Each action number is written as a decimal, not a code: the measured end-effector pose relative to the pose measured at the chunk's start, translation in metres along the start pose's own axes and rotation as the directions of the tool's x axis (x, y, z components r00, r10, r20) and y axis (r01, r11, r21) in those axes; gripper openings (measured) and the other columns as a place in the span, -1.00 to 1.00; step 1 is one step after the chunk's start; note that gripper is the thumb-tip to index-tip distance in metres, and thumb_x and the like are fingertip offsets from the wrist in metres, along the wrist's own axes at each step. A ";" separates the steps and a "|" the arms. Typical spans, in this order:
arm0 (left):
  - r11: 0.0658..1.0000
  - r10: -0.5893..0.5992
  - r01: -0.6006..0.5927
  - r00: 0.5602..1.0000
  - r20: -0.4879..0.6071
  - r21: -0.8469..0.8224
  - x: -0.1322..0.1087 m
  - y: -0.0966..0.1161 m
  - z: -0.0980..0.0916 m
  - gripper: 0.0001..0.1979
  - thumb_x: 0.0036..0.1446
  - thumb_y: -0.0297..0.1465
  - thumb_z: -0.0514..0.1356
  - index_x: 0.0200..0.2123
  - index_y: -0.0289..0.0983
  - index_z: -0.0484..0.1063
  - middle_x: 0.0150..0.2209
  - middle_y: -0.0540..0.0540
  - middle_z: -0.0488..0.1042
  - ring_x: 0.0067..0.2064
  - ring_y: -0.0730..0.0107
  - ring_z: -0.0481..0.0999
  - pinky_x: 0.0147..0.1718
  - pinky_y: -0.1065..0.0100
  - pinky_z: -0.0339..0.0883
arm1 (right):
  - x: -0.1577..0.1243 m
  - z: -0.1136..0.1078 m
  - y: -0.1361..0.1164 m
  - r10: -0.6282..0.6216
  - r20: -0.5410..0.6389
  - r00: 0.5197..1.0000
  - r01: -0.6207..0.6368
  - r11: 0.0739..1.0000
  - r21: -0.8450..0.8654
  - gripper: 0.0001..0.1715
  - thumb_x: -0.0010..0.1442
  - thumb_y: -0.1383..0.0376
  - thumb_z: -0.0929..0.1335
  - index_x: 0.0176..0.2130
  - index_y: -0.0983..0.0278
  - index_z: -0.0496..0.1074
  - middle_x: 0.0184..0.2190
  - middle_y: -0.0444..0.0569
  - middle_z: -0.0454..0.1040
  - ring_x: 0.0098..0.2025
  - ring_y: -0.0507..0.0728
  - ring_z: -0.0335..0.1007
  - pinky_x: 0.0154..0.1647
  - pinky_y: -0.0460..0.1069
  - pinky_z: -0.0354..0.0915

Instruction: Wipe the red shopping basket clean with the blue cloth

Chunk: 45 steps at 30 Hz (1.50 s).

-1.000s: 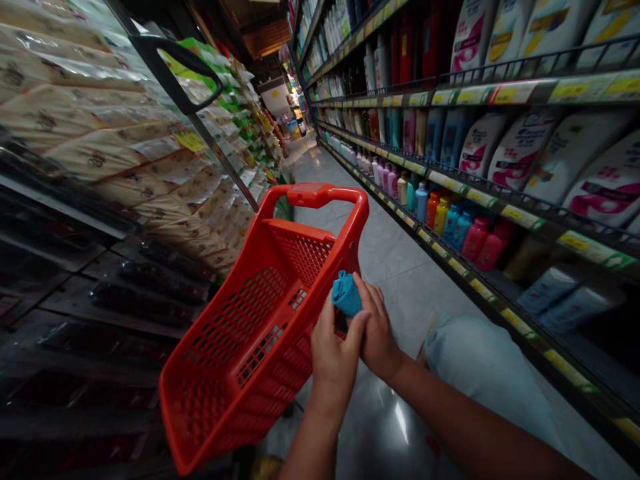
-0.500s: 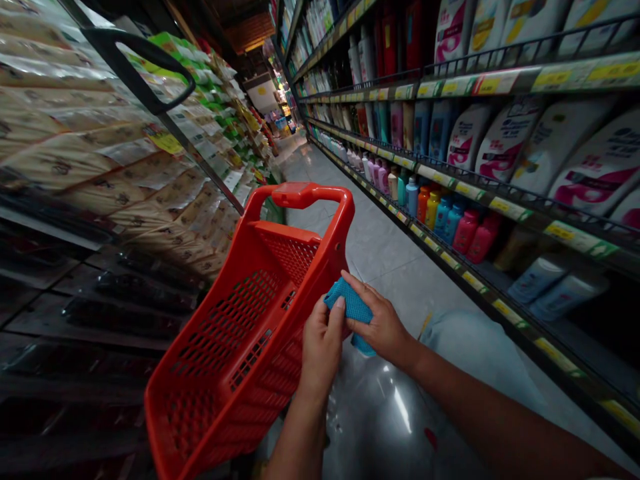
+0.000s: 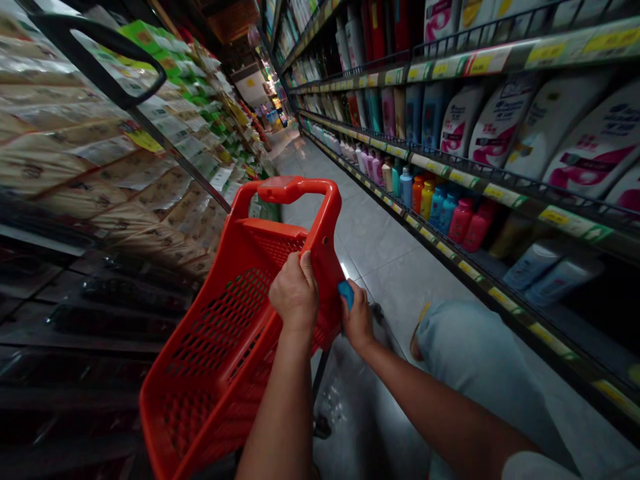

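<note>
A red plastic shopping basket cart (image 3: 235, 287) with slotted walls stands before me, tilted in my view. My left hand (image 3: 296, 290) is closed around the upper side rim, below the red handle arch (image 3: 333, 200). Low on the outer side of the cart is my right hand (image 3: 358, 317), its fingers wrapped round a bunched blue cloth (image 3: 346, 293). The cloth touches or nearly touches the red side wall; most of it is hidden by the fingers.
Shelves of shampoo bottles (image 3: 505, 127) line the right side, with colourful bottles (image 3: 445, 207) on the bottom shelf. Stacked packaged goods (image 3: 125, 187) fill the left. A black handle on a metal pole (image 3: 145, 93) rises beyond the cart. Tiled floor (image 3: 390, 260) runs down the aisle.
My left hand has let go of the blue cloth and moved left onto the cart's rim. My right hand keeps the cloth, now more crumpled and against the cart's side.
</note>
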<state>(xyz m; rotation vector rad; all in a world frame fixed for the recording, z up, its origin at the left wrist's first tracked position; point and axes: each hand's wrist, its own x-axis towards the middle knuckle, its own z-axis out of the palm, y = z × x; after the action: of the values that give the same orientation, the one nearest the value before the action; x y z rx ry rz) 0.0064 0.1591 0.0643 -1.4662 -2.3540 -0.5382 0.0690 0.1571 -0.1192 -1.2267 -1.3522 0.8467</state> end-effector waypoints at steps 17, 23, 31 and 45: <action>0.979 0.199 -0.198 0.980 0.013 -0.054 -0.011 -0.028 -0.012 -0.54 0.45 -0.17 -0.16 -0.19 -0.21 0.48 -0.35 -0.08 0.58 -0.35 0.35 0.51 -0.39 0.35 0.06 | 0.078 -0.063 -0.131 -0.397 0.036 0.917 0.398 0.904 -0.156 -0.49 0.39 0.20 0.26 0.29 0.13 0.30 0.08 0.14 0.34 0.04 0.27 0.47 0.01 0.15 0.49; 0.943 0.298 -0.296 0.954 -0.011 -0.150 -0.021 -0.050 -0.018 -0.57 0.43 -0.18 -0.13 -0.16 -0.22 0.49 -0.34 -0.09 0.59 -0.32 0.33 0.54 -0.34 0.38 0.20 | 0.097 -0.105 -0.155 -0.504 0.079 0.860 0.503 0.811 -0.298 -0.36 0.32 0.25 0.34 0.33 -0.01 0.27 0.15 0.08 0.25 0.12 0.32 0.39 0.05 0.20 0.49; 0.869 0.429 -0.428 0.902 -0.052 -0.249 -0.029 -0.077 -0.021 -0.52 0.43 -0.15 -0.16 -0.15 -0.24 0.50 -0.29 -0.12 0.62 -0.24 0.30 0.61 -0.25 0.36 0.39 | 0.093 -0.147 -0.187 -0.526 0.220 0.822 0.570 0.742 -0.353 -0.48 0.31 0.14 0.37 0.23 0.05 0.42 0.03 0.06 0.36 -0.02 0.25 0.47 -0.04 0.14 0.49; 0.838 0.406 -0.440 0.898 -0.171 -0.321 -0.073 -0.141 -0.061 -0.63 0.40 -0.16 -0.04 -0.11 -0.20 0.48 -0.22 -0.09 0.64 -0.17 0.29 0.62 -0.15 0.29 0.47 | 0.092 -0.171 -0.212 -0.528 0.524 0.668 0.667 0.737 -0.107 -0.55 0.34 0.13 0.35 0.19 0.07 0.45 -0.05 0.01 0.43 -0.01 0.17 0.47 0.04 0.10 0.46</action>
<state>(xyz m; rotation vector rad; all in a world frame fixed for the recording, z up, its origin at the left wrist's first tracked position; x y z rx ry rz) -0.0856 0.0164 0.0646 -1.9979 -1.8296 -0.9154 0.2013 0.1752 0.1353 -0.6870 -2.1879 0.4618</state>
